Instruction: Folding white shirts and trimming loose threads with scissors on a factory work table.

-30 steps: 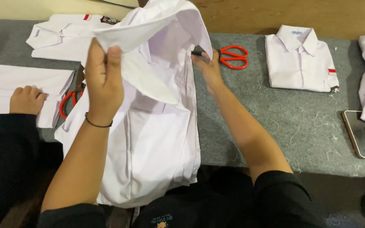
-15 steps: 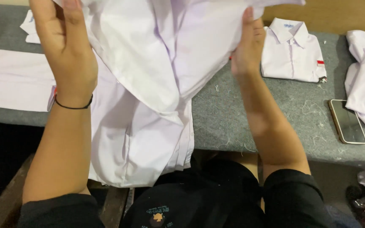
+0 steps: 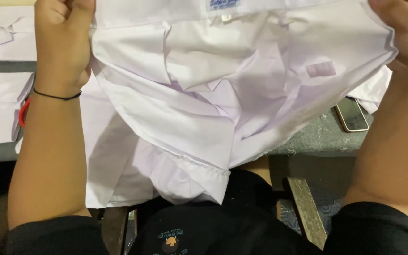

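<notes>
The left hand (image 3: 64, 40) is closed in a fist on the upper left edge of a white shirt (image 3: 204, 104), a thin black band round its wrist. The right hand (image 3: 402, 28) grips the shirt's upper right edge, thumb laid over the cloth. Between them the shirt is held up and spread wide above the grey counter (image 3: 322, 137), its collar label at the top and its folds hanging down toward the person's lap. A phone (image 3: 351, 114) lies flat on the counter just beside the shirt's right side. More white shirts (image 3: 1, 94) lie on the counter at left, with a red scissor handle (image 3: 22, 112) showing beside the left wrist.
</notes>
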